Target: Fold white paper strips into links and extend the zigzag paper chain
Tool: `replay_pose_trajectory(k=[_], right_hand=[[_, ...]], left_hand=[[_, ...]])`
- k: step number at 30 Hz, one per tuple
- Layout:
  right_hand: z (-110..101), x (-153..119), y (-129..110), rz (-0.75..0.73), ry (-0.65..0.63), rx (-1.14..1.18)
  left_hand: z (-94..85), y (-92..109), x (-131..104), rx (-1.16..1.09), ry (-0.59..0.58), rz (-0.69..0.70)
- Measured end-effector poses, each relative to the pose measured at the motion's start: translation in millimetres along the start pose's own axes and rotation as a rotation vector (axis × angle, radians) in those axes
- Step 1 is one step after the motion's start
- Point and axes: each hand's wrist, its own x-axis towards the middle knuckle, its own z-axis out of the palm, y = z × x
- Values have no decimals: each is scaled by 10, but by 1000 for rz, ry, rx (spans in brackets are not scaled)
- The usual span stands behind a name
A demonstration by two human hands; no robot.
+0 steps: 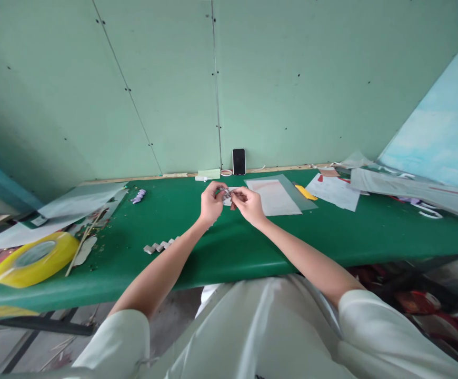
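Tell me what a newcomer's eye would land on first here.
Probably the big yellow roll of tape, lying near the front edge at the left of the green table. Next, the left hand and right hand, close together over the table's middle, holding something small and greyish. Beyond them, a dark-screened phone stands by the wall.

My camera is head-mounted, facing forward and down; it views my shirt (260, 326) close below, the desk (331, 231) beyond, and the wall (260, 79) at the far side.
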Motion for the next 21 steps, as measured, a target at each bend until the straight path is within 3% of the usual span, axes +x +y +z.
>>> replay_pose_trajectory(k=[21], right_hand=[[-30, -13, -31, -71, -22, -80]], left_hand=[[22, 4, 5, -97, 10, -46]])
